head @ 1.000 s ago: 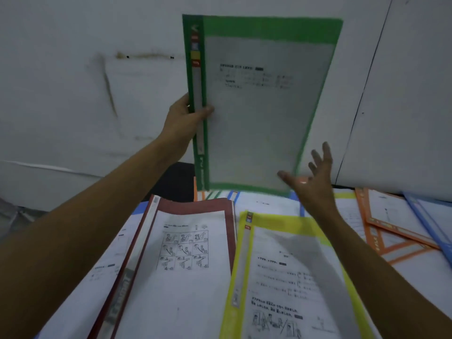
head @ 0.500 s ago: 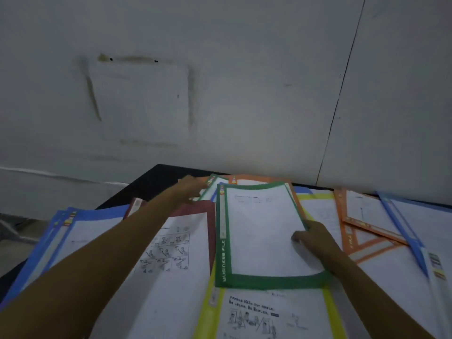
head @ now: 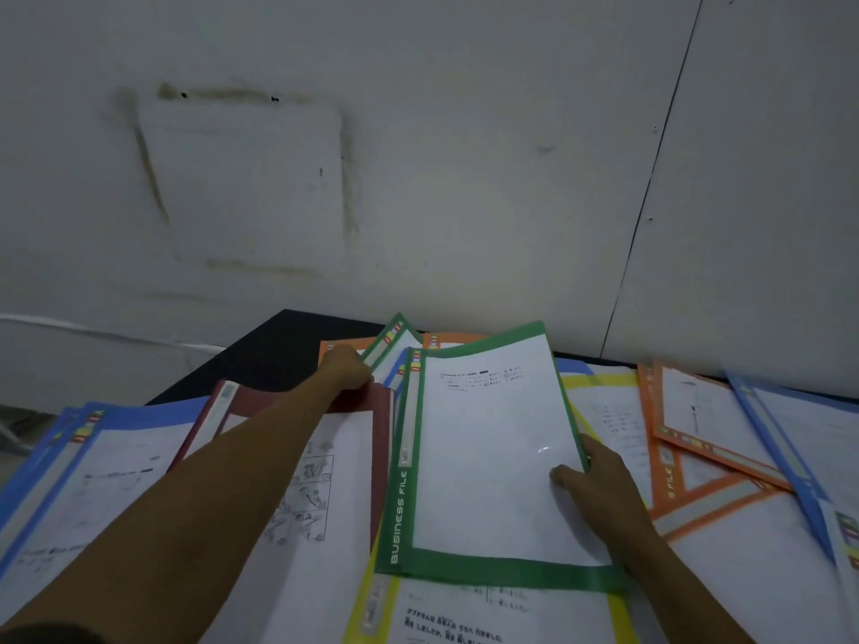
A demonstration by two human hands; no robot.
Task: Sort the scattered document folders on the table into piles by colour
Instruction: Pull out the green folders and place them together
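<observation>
Gathering greens: right hand (head: 590, 476) pinches the near green folder (head: 488, 457) by its edge; left hand (head: 346, 371) fingers (head: 365, 379) curl round the far green folder (head: 394, 339); next, probably, stacking both squarely.

Pale wall (head: 465, 202) is standing behind a black surface (head: 274, 353).
The wall is carrying a stained square mark (head: 241, 178) and a thin vertical seam (head: 650, 178); a white cable (head: 93, 331) is running low at left, in dim light.
</observation>
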